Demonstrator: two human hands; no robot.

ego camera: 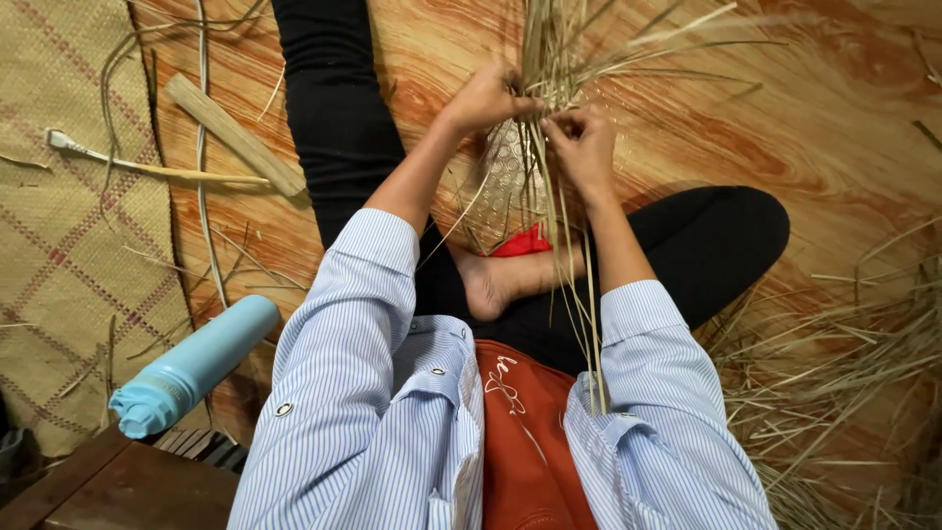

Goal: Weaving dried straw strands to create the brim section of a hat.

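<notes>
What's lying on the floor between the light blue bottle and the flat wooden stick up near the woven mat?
In the head view, only loose thin straw strands lie on the wood-patterned floor between the light blue bottle and the flat wooden stick.

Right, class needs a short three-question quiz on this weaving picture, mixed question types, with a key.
1. True or false: both hands, left hand and right hand, grip the straw strands.
2. Which lies at the lower left? A) blue bottle B) red cup C) green box
3. Fill in: loose straw is piled on the wooden ____ at the right.

Key: 1 true; 2 A; 3 floor.
</notes>
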